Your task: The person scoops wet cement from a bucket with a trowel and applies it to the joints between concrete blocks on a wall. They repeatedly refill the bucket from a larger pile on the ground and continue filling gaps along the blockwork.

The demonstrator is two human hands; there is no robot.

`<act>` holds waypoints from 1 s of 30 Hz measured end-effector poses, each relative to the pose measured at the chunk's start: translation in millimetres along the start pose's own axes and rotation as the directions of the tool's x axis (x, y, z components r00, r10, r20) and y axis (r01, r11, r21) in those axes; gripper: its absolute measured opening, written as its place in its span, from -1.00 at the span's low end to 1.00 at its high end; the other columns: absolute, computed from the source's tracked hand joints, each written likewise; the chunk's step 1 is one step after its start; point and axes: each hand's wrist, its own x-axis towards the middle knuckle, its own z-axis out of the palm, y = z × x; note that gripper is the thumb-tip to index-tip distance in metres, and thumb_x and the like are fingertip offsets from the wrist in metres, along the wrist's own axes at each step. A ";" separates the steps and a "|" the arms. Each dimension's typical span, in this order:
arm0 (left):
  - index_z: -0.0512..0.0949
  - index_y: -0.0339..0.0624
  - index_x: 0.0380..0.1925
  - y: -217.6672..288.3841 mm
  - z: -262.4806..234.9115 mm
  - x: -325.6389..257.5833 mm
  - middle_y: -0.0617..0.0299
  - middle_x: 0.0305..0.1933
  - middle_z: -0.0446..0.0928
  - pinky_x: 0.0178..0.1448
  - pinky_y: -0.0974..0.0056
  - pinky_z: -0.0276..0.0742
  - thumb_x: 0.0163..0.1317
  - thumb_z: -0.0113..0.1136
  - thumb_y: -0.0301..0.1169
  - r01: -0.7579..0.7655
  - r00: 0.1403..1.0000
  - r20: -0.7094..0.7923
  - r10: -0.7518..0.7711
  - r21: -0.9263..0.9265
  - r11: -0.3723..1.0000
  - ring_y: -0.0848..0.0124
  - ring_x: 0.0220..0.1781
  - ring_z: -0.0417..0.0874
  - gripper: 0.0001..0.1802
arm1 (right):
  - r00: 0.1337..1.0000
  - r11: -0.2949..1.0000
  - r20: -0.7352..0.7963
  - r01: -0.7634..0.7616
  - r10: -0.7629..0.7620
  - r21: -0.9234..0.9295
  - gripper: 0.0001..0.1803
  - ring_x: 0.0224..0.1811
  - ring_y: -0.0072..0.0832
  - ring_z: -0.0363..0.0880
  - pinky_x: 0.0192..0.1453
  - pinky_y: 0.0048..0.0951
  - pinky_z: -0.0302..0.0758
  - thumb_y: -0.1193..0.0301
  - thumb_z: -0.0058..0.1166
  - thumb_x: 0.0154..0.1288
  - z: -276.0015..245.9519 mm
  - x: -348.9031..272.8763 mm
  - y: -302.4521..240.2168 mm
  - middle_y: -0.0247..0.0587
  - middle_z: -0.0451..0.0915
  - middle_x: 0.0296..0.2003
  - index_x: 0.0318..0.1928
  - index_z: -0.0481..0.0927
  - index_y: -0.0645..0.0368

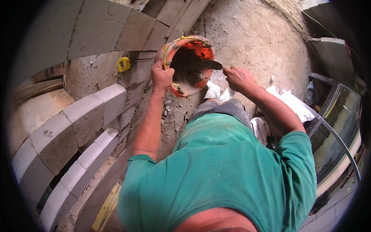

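Observation:
A dirty orange bucket (202, 48) is tipped so that its mouth faces me, and grey mortar (184, 69) lies inside. My left hand (161, 78) is closed on the bucket's left rim, where a yellow cord (165, 52) is tied. From the right, my right hand (238, 79) grips a trowel by its handle. The dark blade of the trowel (212, 65) reaches over the rim into the bucket. Just what the blade carries is too dark to tell.
Courses of pale blocks (83, 112) curve along my left. A yellow tape measure (123, 64) sits on the blockwork. My shoes (213, 92) stand below the bucket on dusty ground. White sacking (290, 102) and a framed panel (336, 120) are at my right.

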 end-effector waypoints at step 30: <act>0.57 -0.23 -0.37 -15.3 138.7 8.2 0.47 -0.48 0.38 -0.36 0.43 0.35 -0.12 0.08 -0.57 -0.001 0.986 0.164 0.013 -0.073 0.997 0.59 -0.46 0.36 -0.77 | 0.947 0.102 0.321 -0.318 -0.010 0.942 -0.79 -0.59 -0.70 0.27 -0.54 -0.54 0.26 0.33 0.04 0.23 141.7 -77.3 84.3 -0.54 0.32 -0.60 -0.21 0.58 0.16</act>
